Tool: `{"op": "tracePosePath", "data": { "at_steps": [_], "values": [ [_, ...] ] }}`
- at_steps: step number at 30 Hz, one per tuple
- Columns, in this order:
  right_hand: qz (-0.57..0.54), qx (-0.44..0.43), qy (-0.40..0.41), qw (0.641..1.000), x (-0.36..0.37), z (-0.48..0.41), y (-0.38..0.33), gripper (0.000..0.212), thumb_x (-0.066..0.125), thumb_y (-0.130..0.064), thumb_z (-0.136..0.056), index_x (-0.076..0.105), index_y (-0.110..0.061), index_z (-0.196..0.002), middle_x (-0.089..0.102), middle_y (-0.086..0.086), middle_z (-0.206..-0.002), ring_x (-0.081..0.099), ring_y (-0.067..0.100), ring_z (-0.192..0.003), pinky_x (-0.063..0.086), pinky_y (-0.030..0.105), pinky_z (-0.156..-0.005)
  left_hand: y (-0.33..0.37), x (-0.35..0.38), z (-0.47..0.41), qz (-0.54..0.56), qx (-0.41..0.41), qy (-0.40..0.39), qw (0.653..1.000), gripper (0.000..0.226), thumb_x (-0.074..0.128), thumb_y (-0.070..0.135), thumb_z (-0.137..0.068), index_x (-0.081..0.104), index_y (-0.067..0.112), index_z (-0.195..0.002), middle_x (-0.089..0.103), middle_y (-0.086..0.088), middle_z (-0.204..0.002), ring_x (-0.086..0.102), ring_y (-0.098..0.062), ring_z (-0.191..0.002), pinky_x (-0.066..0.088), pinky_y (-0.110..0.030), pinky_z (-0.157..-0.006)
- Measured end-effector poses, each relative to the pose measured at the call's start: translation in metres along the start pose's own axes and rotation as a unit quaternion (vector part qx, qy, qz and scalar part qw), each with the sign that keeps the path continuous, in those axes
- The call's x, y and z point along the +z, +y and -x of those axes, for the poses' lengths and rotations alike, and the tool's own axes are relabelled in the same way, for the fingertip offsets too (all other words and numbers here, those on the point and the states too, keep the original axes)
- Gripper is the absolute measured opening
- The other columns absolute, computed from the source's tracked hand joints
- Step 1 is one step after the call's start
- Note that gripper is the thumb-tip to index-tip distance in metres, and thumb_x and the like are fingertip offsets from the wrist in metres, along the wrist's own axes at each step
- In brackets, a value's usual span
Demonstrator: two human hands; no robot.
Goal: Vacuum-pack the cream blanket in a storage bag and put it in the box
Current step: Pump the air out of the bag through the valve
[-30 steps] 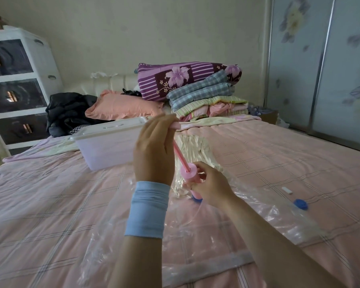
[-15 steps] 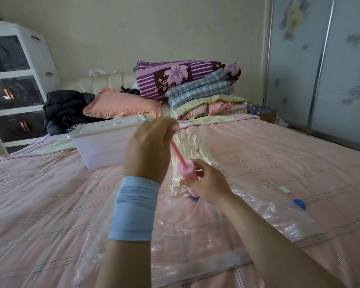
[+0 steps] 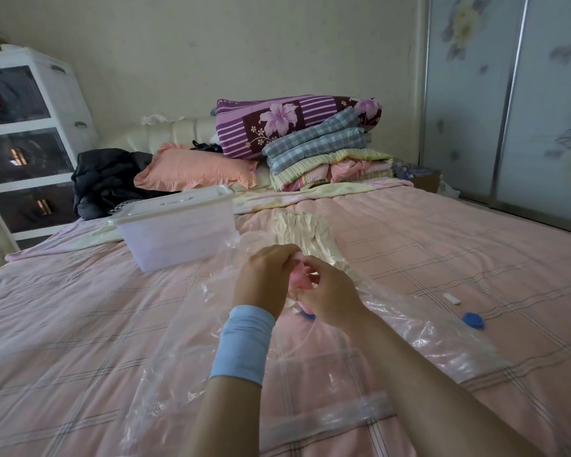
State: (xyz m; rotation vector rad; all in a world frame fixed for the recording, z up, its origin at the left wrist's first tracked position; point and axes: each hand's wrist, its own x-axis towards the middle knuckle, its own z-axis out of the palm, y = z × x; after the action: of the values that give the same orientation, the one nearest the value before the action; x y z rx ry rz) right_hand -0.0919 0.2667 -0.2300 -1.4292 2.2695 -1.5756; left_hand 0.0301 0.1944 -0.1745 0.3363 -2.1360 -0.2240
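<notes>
A clear plastic storage bag (image 3: 419,328) lies flat on the pink bed. The cream blanket (image 3: 302,230) is bunched inside its far end. A pink hand pump (image 3: 302,280) stands on the bag's blue valve (image 3: 308,315). My left hand (image 3: 264,278), with a blue wristband, grips the pump's top handle, pressed down. My right hand (image 3: 330,293) holds the pump's barrel. The translucent storage box (image 3: 175,232) with its white lid on stands just beyond the bag, to the left.
A blue valve cap (image 3: 473,320) and a small white clip (image 3: 451,298) lie on the bed to the right. Folded quilts (image 3: 314,140), a pink pillow (image 3: 195,169) and dark clothes (image 3: 109,179) crowd the headboard. White drawers (image 3: 23,140) stand left, wardrobe doors (image 3: 508,103) right.
My left hand has pushed the pump's handle down, so the pink rod no longer shows. Both hands now sit close together over the valve.
</notes>
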Motion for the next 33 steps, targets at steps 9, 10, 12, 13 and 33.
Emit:
{"op": "tracePosePath", "data": {
  "at_steps": [9,10,12,13,33],
  "values": [
    [-0.021,0.012,-0.002,1.0,-0.003,-0.002,-0.001,0.045,0.086,-0.045,-0.073,0.065,-0.047,-0.113,0.069,-0.026,-0.097,0.063,-0.007,-0.087,0.046,0.011,-0.07,0.035,-0.087,-0.036,-0.048,0.114,0.139,0.983,0.021,0.056,0.019,-0.095,0.074,0.008,-0.095,0.073,0.0,-0.084,0.065,-0.015,-0.072,0.056,-0.03,-0.068],
    [-0.019,0.015,-0.003,1.0,-0.003,-0.003,-0.001,0.045,0.086,-0.046,-0.073,0.064,-0.047,-0.112,0.069,-0.026,-0.096,0.063,-0.006,-0.088,0.048,0.015,-0.073,0.04,-0.095,-0.039,-0.055,0.121,0.16,0.978,0.018,0.058,0.017,-0.095,0.074,0.007,-0.096,0.072,0.0,-0.084,0.064,-0.013,-0.072,0.053,-0.026,-0.069],
    [-0.02,0.023,-0.003,1.0,-0.004,-0.005,0.002,0.046,0.087,-0.046,-0.072,0.064,-0.046,-0.112,0.068,-0.027,-0.096,0.063,-0.006,-0.088,0.05,0.02,-0.077,0.045,-0.097,-0.039,-0.055,0.118,0.193,0.972,0.014,0.061,0.013,-0.095,0.074,0.007,-0.095,0.072,0.0,-0.086,0.064,-0.013,-0.075,0.05,-0.023,-0.07],
    [-0.019,0.025,-0.004,1.0,-0.003,-0.004,0.003,0.047,0.087,-0.047,-0.071,0.064,-0.045,-0.112,0.068,-0.027,-0.096,0.063,-0.005,-0.088,0.051,0.021,-0.079,0.046,-0.092,-0.037,-0.05,0.113,0.209,0.97,0.014,0.061,0.011,-0.095,0.074,0.007,-0.094,0.073,0.0,-0.087,0.064,-0.014,-0.076,0.05,-0.023,-0.071],
    [-0.018,0.015,0.001,1.0,0.0,-0.003,0.002,0.048,0.088,-0.047,-0.069,0.065,-0.046,-0.111,0.07,-0.026,-0.1,0.064,-0.005,-0.089,0.051,0.02,-0.082,0.039,-0.075,-0.031,-0.057,0.072,0.088,0.992,0.019,0.06,0.023,-0.092,0.072,0.014,-0.081,0.068,0.002,-0.069,0.06,-0.019,-0.06,0.051,-0.034,-0.058]
  ]
}}
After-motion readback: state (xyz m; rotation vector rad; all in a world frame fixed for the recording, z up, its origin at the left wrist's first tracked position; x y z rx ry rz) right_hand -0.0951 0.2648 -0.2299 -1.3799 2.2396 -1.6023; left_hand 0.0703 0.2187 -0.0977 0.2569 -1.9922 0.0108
